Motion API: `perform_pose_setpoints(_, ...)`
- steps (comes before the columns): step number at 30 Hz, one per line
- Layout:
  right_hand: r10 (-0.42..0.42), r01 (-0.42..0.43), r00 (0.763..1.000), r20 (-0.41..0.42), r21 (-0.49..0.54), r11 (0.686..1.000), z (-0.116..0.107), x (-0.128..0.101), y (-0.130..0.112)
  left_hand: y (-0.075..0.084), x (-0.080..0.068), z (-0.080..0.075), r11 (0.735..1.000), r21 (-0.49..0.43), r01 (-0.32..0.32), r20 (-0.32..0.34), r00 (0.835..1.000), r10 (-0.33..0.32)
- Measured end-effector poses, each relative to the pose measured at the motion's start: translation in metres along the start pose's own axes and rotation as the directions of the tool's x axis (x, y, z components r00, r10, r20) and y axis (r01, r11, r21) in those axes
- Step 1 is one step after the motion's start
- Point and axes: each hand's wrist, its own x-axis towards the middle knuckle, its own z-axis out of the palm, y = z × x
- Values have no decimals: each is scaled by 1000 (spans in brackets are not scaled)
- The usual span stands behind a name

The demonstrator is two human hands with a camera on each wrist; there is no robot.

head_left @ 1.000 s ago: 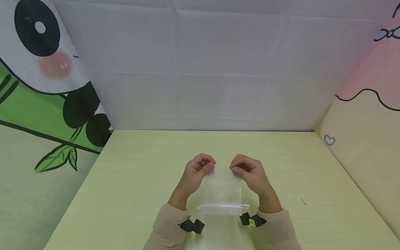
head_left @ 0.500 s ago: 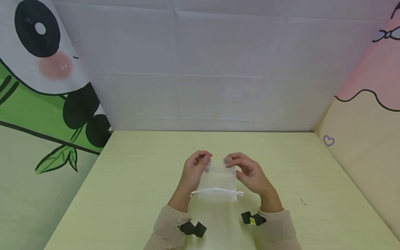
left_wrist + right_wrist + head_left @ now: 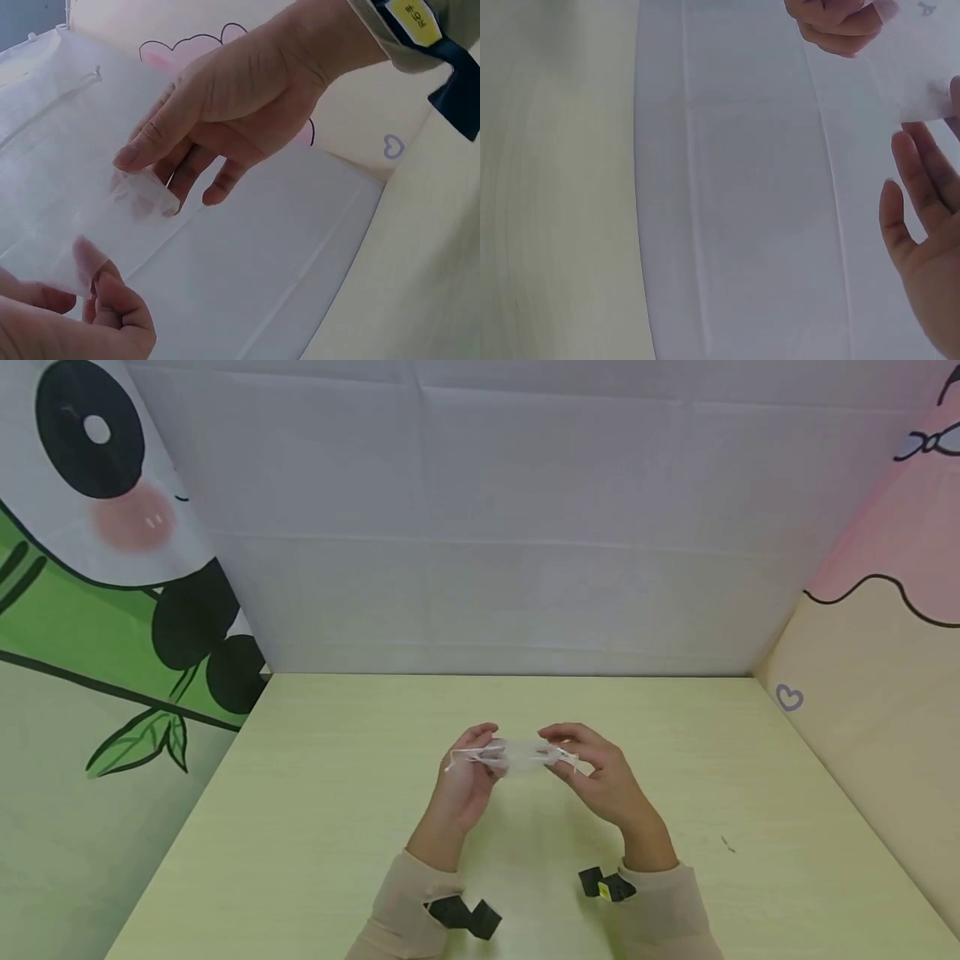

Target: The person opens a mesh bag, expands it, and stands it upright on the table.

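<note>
A small translucent white drawstring pouch point(image 3: 522, 754) is stretched between both hands above the table. White cord ends stick out at either side of it, over the fingers. My left hand point(image 3: 463, 781) holds the left side; in the left wrist view its curled fingers show through the sheer fabric point(image 3: 67, 150). My right hand point(image 3: 597, 770) pinches the right side between thumb and forefinger, its other fingers spread apart, as the right wrist view also shows. In that view, part of the pouch point(image 3: 915, 60) runs off the frame. I see nothing inside the pouch.
The pale wood-look table point(image 3: 360, 793) lies under the hands. A plain white backdrop point(image 3: 510, 568) closes off the far edge. Printed cartoon panels stand at left point(image 3: 135, 643) and right point(image 3: 885, 693). A tiny dark mark point(image 3: 727, 843) is on the table at right.
The pouch has tilted up and away, so its corded end has risen from below the hands to their level. My left hand has turned its palm upward; my right fingers have shifted along the pouch.
</note>
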Motion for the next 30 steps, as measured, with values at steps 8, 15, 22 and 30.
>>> perform_pose_setpoints(8, 140, -151, 984, -111, -93, 984, 1, -1, 1, 2, 1, -7, 883, 456, -116, 6, 992, 127)
perform_pose_setpoints(15, 342, -351, 931, -129, -60, 934, 1, -1, -1, 1, 0, -10, 688, 660, -301, 16, 922, 387)
perform_pose_setpoints(22, 482, -485, 874, -57, -71, 871, 4, 1, 1, -2, 2, -14, 563, 743, -361, 59, 874, 483)
perform_pose_setpoints(30, 473, -476, 879, -60, -81, 875, 4, 2, -1, -5, 4, -18, 526, 780, -338, 72, 884, 462)
